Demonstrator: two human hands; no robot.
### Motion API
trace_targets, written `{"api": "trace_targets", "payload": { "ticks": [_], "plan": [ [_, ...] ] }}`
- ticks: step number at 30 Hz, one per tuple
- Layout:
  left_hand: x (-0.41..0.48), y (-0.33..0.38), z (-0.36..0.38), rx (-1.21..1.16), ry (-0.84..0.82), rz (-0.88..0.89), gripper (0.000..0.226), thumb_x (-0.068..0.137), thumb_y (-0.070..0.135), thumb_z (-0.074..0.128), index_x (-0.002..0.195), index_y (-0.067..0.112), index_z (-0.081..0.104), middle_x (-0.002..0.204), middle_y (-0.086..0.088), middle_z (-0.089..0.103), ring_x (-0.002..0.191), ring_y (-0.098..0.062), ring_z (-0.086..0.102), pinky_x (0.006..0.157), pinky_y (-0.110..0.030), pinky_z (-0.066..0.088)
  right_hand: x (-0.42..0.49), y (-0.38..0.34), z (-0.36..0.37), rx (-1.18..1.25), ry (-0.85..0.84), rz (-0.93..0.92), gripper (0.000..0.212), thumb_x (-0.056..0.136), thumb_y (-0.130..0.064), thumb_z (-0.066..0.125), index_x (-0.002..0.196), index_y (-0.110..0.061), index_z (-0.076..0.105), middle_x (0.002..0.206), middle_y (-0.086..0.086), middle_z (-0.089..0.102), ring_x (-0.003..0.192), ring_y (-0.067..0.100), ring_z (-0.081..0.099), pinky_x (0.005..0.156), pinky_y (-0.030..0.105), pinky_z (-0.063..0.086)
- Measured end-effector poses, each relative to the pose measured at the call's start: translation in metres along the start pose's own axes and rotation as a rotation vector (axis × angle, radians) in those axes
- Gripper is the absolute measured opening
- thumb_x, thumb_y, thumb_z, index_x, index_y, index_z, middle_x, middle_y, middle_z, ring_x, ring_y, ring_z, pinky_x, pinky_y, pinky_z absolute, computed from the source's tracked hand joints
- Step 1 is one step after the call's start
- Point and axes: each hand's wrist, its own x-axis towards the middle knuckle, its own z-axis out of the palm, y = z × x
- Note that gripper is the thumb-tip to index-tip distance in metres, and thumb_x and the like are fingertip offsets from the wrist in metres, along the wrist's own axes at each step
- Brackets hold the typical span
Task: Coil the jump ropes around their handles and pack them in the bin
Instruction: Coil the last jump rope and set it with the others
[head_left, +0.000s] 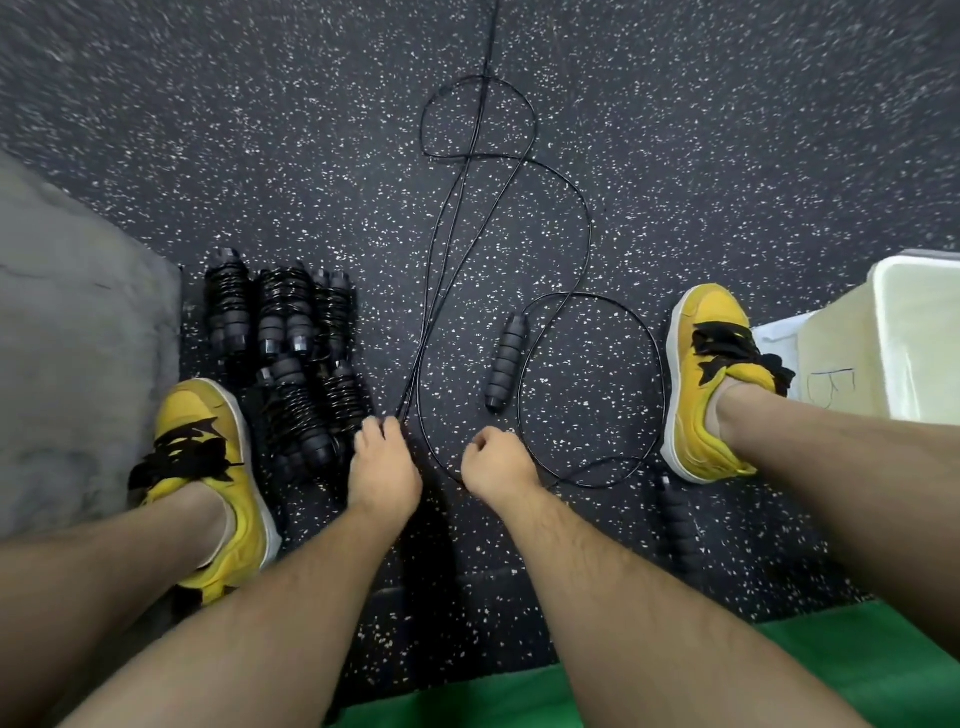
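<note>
Count so far: looks like five coiled ropes (291, 358) piled by the left yellow shoe (208, 431), each one ribbed foam grips wrapped in thin black cord. Two loose handles, same ridged foam: one handle (506, 364) mid-floor, a second handle (680, 525) beside the right forearm. The uncoiled cord (590, 234) snakes in loops over the speckled rubber floor (208, 130). Left hand (384, 462) pinches two strands. Right hand (498, 465) is curled right by the cord, can't tell if it's got any. One white plastic bin (883, 322) sits far right.
</note>
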Motion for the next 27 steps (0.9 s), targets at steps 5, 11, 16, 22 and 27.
{"api": "trace_targets", "payload": {
  "ticks": [5, 11, 16, 22, 27],
  "plan": [
    [0.023, 0.012, -0.002, 0.123, -0.125, -0.062, 0.040, 0.091, 0.009, 0.057, 0.128, 0.006, 0.041, 0.130, -0.011, 0.044, 0.110, -0.024, 0.063, 0.084, -0.035, 0.054, -0.001, -0.007, 0.010, -0.035, -0.055, -0.008, 0.029, 0.091, -0.033, 0.042, 0.109, -0.018, 0.060, 0.116, 0.005, 0.061, 0.105, 0.028, 0.061, 0.090, 0.038, 0.052],
    [0.027, 0.021, 0.005, 0.067, -0.240, -0.127, 0.037, 0.103, 0.012, 0.043, 0.137, -0.001, 0.045, 0.135, -0.012, 0.045, 0.125, -0.026, 0.049, 0.091, -0.035, 0.053, 0.000, -0.011, 0.015, -0.001, -0.092, -0.049, 0.028, 0.093, -0.026, 0.042, 0.113, -0.023, 0.062, 0.118, 0.002, 0.063, 0.103, 0.024, 0.061, 0.078, 0.028, 0.046],
    [0.019, 0.022, -0.013, -0.120, -0.259, -0.172, 0.041, 0.098, 0.026, 0.056, 0.129, 0.002, 0.046, 0.130, -0.016, 0.056, 0.116, -0.033, 0.062, 0.091, -0.039, 0.049, -0.005, -0.022, 0.007, 0.085, -0.071, -0.085, 0.028, 0.097, -0.021, 0.039, 0.110, -0.020, 0.063, 0.113, 0.001, 0.066, 0.099, 0.023, 0.060, 0.077, 0.028, 0.044],
    [-0.008, 0.019, -0.072, -0.383, -0.104, -0.089, 0.021, 0.095, 0.031, 0.052, 0.106, 0.013, 0.048, 0.095, -0.001, 0.063, 0.088, -0.027, 0.063, 0.070, -0.034, 0.042, -0.027, -0.066, -0.018, 0.385, -0.042, -0.138, 0.038, 0.096, -0.045, 0.052, 0.074, -0.018, 0.067, 0.080, 0.000, 0.073, 0.077, 0.019, 0.064, 0.075, 0.032, 0.049],
    [-0.048, 0.021, -0.138, -0.666, 0.054, -0.077, 0.008, 0.095, 0.026, 0.051, 0.096, 0.018, 0.054, 0.089, -0.001, 0.066, 0.084, -0.023, 0.063, 0.066, -0.034, 0.043, -0.071, -0.108, -0.063, 0.516, -0.037, -0.237, 0.016, 0.091, -0.018, 0.064, 0.088, -0.007, 0.075, 0.070, -0.001, 0.066, 0.063, 0.011, 0.057, 0.055, 0.016, 0.047]
  ]
}}
